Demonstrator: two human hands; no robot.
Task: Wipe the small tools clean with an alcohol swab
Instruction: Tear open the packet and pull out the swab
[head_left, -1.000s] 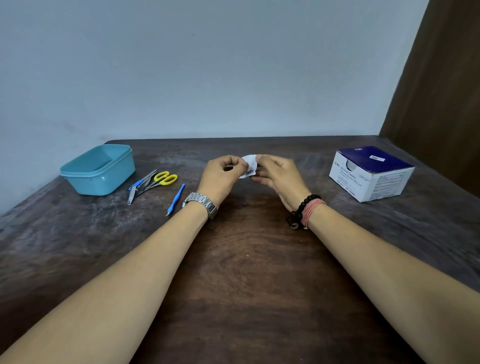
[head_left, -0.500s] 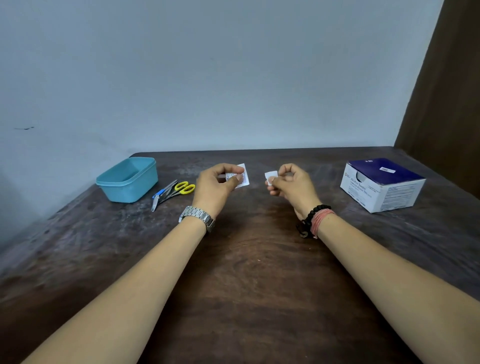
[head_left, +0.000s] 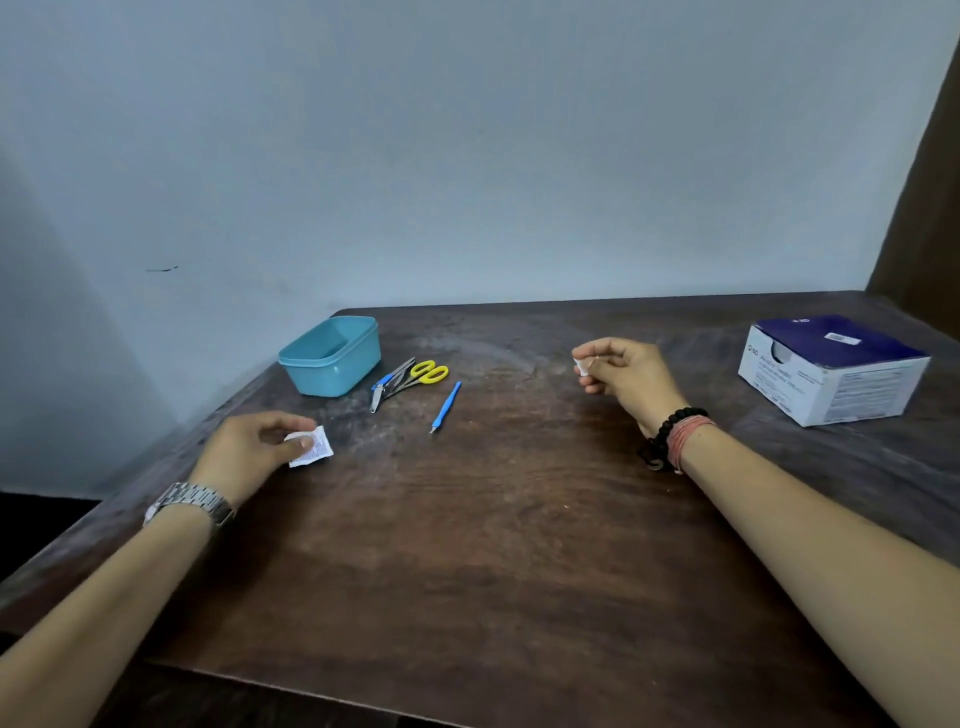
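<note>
My left hand (head_left: 249, 449) pinches the torn white swab wrapper (head_left: 313, 448) low over the table's left side. My right hand (head_left: 626, 371) is raised over the right middle and pinches a small white swab (head_left: 582, 365) between thumb and fingertips. Between the hands, nearer the left, lie the small tools: yellow-handled scissors (head_left: 423, 375), a blue-and-metal nail clipper (head_left: 383, 387) and a thin blue-handled tool (head_left: 445, 408). The tools lie untouched on the dark wooden table (head_left: 467, 519).
A teal plastic tub (head_left: 332, 356) stands open at the back left, just behind the tools. A blue-and-white swab box (head_left: 831, 369) sits at the right edge. A pale wall runs behind the table.
The hands tore the packet open and drew apart. My left hand carried the wrapper down and left to the table; my right hand moved right with the swab. The view shifted.
</note>
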